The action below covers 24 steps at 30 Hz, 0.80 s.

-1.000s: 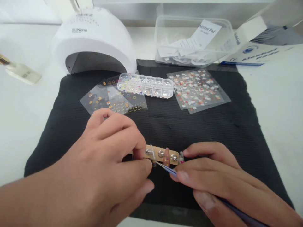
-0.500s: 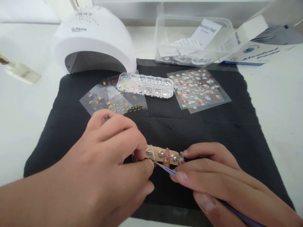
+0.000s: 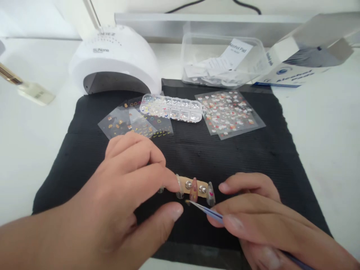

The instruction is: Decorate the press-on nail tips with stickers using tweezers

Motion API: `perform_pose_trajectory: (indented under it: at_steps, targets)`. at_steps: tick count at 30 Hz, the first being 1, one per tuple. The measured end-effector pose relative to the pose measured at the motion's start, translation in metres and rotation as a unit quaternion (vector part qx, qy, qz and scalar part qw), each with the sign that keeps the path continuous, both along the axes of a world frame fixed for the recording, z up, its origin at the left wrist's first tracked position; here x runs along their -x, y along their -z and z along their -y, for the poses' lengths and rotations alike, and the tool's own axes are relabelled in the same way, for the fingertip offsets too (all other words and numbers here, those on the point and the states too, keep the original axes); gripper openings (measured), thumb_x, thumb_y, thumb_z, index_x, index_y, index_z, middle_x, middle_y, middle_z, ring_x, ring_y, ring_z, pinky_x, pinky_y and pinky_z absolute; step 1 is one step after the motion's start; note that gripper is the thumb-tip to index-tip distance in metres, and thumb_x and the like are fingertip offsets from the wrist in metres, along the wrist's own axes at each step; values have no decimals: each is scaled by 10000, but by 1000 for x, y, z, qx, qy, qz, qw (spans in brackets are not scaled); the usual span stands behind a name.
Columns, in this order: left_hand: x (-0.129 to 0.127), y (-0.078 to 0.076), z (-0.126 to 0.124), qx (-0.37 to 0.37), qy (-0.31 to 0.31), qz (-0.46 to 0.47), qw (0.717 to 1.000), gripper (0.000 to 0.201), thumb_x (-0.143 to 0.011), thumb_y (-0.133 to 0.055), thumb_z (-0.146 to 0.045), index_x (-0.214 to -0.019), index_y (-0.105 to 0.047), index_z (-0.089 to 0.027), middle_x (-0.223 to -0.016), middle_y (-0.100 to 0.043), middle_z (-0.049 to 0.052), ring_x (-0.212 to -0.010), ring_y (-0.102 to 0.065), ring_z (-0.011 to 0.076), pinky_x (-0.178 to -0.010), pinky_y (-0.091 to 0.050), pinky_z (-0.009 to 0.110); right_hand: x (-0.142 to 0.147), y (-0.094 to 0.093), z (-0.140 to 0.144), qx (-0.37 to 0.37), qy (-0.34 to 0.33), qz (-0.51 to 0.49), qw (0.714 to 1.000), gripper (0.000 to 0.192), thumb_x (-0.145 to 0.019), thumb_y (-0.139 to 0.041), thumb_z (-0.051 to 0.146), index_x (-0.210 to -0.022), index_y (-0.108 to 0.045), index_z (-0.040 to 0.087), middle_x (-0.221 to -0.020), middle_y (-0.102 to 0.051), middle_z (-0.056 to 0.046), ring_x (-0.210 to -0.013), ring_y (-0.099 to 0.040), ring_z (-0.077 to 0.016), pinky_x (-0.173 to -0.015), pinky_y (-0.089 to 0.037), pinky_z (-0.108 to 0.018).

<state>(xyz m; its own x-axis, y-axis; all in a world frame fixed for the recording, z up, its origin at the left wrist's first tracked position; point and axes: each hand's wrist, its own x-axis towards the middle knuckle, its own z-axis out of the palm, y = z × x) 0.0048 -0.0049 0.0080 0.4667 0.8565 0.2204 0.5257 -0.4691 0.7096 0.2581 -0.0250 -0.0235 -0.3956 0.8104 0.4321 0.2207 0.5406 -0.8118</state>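
Observation:
My right hand [image 3: 261, 217] is closed around lavender tweezers [image 3: 210, 213], whose pale tips point left. A tiny golden-brown piece [image 3: 187, 202] sits at the tips, just below the nail stand. The stand is a tan strip [image 3: 184, 183] with silver round studs, carrying a clear false nail [image 3: 180, 186], a pinkish one with small decorations [image 3: 194, 191] and a clear one with a pink mark [image 3: 210, 194]. Resting its index fingertip by the clear nail is my left hand [image 3: 132, 187], thumb apart from the fingers. The stand's left end is partly hidden behind that hand.
On the black mat [image 3: 112, 157] lie a clear rhinestone case [image 3: 174, 108] and sticker sheets left [image 3: 118, 122] and right [image 3: 229, 112]. Behind stand a white nail lamp [image 3: 118, 60], a clear bin [image 3: 191, 45] of alcohol pads and a pad box [image 3: 295, 71]. A bottle [image 3: 36, 93] lies left.
My left thumb has come away from the clear nail and the hand has opened. The tweezers have drawn back slightly down from the nail, with the small golden-brown piece now visible at their tips.

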Motion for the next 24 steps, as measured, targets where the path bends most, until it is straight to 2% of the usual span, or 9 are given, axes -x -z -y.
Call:
perform_pose_trajectory:
  at_steps: [6,10,16,19,24]
  targets:
    - [-2,0,3,15,25,56,998,198,-884,-684,-117,-1011,-630,-259,-977,-657,3,-1056,-598,237,-943,-437,461,7,-6,-4,-24,-9,-32,999,139,-997,-573,182,-1001,-703,231,-806,-814,57,-633,-760,-129,-908,-535,-368]
    - [-4,-3,3,44,41,91,994,186,-884,-674,-99,-969,-627,-257,-927,-636,-19,-984,-589,201,-911,-441,418,10,-7,-7,-44,-25,-34,998,152,-1007,-540,170,-1009,-687,209,-796,-812,36,-638,-765,-137,-906,-517,-384]
    - [-5,-6,3,69,36,83,994,160,-903,-672,-109,-928,-615,-257,-897,-613,-41,-985,-604,175,-1019,-429,423,9,-7,-5,-53,-21,-24,998,160,-977,-551,138,-996,-678,231,-764,-814,43,-602,-755,-157,-897,-505,-395]
    - [-5,-7,4,79,38,85,993,147,-910,-675,-125,-919,-613,-258,-895,-603,-45,-970,-603,172,-1019,-429,434,9,-7,-3,-37,-13,-20,999,150,-972,-555,153,-997,-672,243,-781,-812,50,-620,-757,-153,-924,-494,-401]
    - [-4,-9,2,89,43,75,992,155,-916,-657,-111,-870,-615,-253,-888,-603,-41,-989,-613,175,-965,-451,422,9,-8,-6,-49,-37,-28,998,154,-994,-535,152,-997,-680,206,-813,-804,48,-655,-764,-126,-939,-490,-374]
